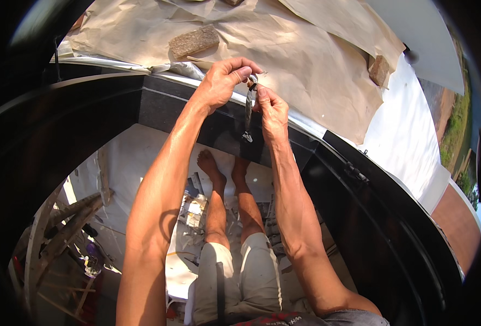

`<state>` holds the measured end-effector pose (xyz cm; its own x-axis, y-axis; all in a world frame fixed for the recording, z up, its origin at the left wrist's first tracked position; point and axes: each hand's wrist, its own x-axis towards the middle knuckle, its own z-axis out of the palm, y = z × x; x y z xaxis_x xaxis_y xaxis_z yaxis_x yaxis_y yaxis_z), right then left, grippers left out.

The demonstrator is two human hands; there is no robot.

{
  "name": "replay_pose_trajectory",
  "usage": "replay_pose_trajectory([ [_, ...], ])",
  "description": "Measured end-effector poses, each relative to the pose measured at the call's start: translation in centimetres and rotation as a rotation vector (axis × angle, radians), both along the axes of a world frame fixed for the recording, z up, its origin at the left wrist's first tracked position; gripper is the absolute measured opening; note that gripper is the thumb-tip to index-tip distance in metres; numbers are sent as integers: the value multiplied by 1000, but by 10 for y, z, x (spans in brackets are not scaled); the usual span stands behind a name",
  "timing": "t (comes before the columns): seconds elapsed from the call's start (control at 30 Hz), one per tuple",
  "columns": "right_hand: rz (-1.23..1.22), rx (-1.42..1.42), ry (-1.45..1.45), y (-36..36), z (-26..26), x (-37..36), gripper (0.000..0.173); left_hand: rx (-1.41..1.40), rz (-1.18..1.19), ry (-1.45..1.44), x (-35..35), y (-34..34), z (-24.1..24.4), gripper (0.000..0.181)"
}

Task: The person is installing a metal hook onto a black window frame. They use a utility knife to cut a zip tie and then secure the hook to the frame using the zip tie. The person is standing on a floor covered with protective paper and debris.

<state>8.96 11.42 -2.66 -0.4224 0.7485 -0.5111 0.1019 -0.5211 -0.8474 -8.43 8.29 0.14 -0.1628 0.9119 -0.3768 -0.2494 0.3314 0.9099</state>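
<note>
My left hand (225,82) pinches the upper end of a thin, crumpled strip (248,106) between thumb and fingers. The strip is dark with shiny, silvery patches; whether it is tape or plastic film I cannot tell. Just below and to the right, my right hand (274,111) has thumb and forefinger closed at the strip's upper part. The lower end dangles free in front of a black panel (171,100), with a pale crumpled tip. Both hands are over the light rim (301,122) of a black-walled opening, in which I stand barefoot.
Brown paper (297,53) covers the surface beyond the rim, with a rough block (194,41) and a smaller block (379,70) lying on it. A metal fitting (356,172) sits along the right edge. Wooden beams (71,214) stand below left. Debris lies around my feet.
</note>
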Motion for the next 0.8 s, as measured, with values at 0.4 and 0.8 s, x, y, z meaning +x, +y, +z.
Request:
replay_pose_trajectory([
  [0.4, -144, 711, -410, -25, 35, -19, 15, -54, 87, 15, 10, 2, 4, 23],
  [0.8, 119, 820, -554, -15, 46, -20, 18, -163, 109, 190, 10, 2, 25, 18],
])
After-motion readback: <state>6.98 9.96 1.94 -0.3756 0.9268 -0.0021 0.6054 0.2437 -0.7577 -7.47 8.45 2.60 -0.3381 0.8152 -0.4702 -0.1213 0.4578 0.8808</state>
